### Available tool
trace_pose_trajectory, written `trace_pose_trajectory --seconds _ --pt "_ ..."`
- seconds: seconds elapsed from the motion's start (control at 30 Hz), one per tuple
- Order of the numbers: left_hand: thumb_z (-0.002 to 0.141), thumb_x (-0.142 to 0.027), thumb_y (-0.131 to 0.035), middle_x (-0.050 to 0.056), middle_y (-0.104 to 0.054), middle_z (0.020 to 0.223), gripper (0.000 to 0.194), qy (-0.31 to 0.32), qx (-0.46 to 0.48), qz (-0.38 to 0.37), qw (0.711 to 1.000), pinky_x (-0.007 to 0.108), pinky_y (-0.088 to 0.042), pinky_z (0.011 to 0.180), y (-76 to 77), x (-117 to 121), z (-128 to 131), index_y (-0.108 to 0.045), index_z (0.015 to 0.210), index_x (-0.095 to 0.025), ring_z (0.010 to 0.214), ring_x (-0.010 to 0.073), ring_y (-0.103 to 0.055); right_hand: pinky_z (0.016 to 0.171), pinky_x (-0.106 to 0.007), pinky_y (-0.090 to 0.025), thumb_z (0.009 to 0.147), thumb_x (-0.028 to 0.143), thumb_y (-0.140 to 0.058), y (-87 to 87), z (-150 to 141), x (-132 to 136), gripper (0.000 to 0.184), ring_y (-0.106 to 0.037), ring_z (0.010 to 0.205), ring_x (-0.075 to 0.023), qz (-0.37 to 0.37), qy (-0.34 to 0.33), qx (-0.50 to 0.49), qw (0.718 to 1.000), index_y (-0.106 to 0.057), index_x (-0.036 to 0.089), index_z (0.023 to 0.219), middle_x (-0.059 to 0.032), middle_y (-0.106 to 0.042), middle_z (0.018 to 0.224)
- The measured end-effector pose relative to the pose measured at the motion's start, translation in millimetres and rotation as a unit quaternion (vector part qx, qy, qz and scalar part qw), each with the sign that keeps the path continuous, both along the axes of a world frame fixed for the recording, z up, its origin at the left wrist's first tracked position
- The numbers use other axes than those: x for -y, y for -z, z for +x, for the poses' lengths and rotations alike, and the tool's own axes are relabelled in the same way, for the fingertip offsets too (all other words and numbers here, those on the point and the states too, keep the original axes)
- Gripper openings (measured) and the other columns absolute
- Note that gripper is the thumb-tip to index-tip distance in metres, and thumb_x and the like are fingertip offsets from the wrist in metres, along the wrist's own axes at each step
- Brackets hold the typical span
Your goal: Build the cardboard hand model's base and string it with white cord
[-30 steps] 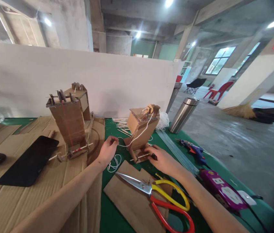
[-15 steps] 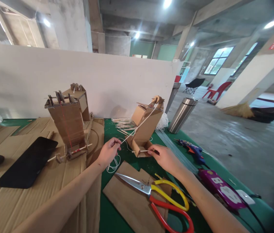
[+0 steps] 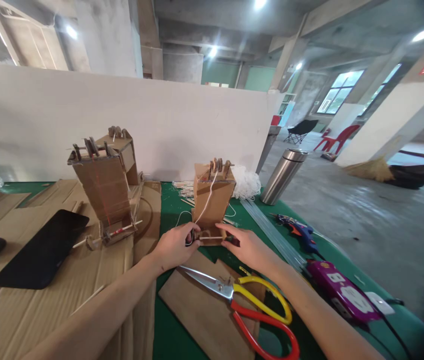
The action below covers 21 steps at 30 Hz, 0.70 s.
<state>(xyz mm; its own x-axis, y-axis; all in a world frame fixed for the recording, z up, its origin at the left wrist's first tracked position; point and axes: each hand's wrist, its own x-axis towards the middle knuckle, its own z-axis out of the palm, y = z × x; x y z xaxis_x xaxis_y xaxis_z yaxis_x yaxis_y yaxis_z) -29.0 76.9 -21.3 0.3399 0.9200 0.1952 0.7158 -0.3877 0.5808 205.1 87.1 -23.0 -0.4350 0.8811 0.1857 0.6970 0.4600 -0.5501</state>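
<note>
A small cardboard model (image 3: 212, 205) stands on the green table before me, with a cardboard pulley wheel (image 3: 216, 165) on top. White string (image 3: 208, 200) runs from the wheel down its front to my left hand (image 3: 177, 246). The fingers of that hand are closed on the left side of the model's base, where a thin wooden stick (image 3: 210, 238) crosses. Gripping the base's right side, near the other end of the stick, is my right hand (image 3: 248, 244). My fingers partly hide both stick ends.
Scissors (image 3: 230, 295) lie on a cardboard piece (image 3: 200, 310) close to my forearms. A second cardboard model (image 3: 102, 185) and a black phone (image 3: 42, 250) are left. On the right are a steel flask (image 3: 284, 176), glue gun (image 3: 298, 232) and purple power strip (image 3: 341, 292).
The model has turned so its front faces me. My left hand has moved from holding the string out at the left to the base. My right hand keeps to the base's right side.
</note>
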Motion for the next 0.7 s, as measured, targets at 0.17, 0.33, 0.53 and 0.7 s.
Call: trace_pose_trajectory --seconds 0.17,0.33,0.53,0.7 --pt "0.081 -0.025 -0.053 -0.005 -0.061 0.074 0.02 -0.006 0.002 -0.004 1.0 0.023 -0.04 0.061 1.4 -1 0 -0.056 0.101 -0.026 0.068 0.0139 -0.057 0.068 -0.029 -0.047 0.084 0.025 -0.052 -1.2 7 -1 0.032 -0.063 0.074 -0.018 -0.017 0.037 -0.009 0.999 -0.049 0.022 0.116 -0.0067 -0.066 0.098" --pt "0.079 -0.025 -0.054 -0.005 -0.062 0.075 0.021 -0.013 -0.001 -0.006 1.0 0.023 -0.04 0.06 0.6 -1 1 -0.057 0.1 -0.027 0.068 0.0141 -0.058 0.064 -0.027 -0.041 0.089 0.028 -0.046 -6.0 7 -4 0.017 -0.062 0.072 -0.0191 -0.013 0.018 0.064 0.998 -0.061 0.022 0.083 -0.0026 -0.067 0.077" --pt "0.079 -0.024 -0.053 -0.002 -0.063 0.08 0.023 -0.021 -0.005 0.004 1.0 0.025 -0.041 0.063 -1.2 1 2 -0.058 0.101 -0.026 0.073 0.0162 -0.058 0.065 -0.026 -0.039 0.085 0.017 -0.047 -9.3 17 -5 0.013 -0.059 0.076 -0.019 0.014 0.039 0.108 0.993 -0.058 0.021 0.08 -0.0037 -0.064 0.08" --pt "0.079 -0.025 -0.053 -0.002 -0.061 0.079 0.025 -0.017 -0.002 0.007 1.0 0.026 -0.042 0.064 -2.2 1 1 -0.057 0.103 -0.025 0.072 0.0169 -0.058 0.061 -0.027 -0.038 0.081 0.013 -0.048 -13.2 28 -5 0.011 -0.055 0.07 -0.0178 -0.009 0.052 0.123 0.991 -0.053 0.021 0.075 -0.0018 -0.06 0.074"
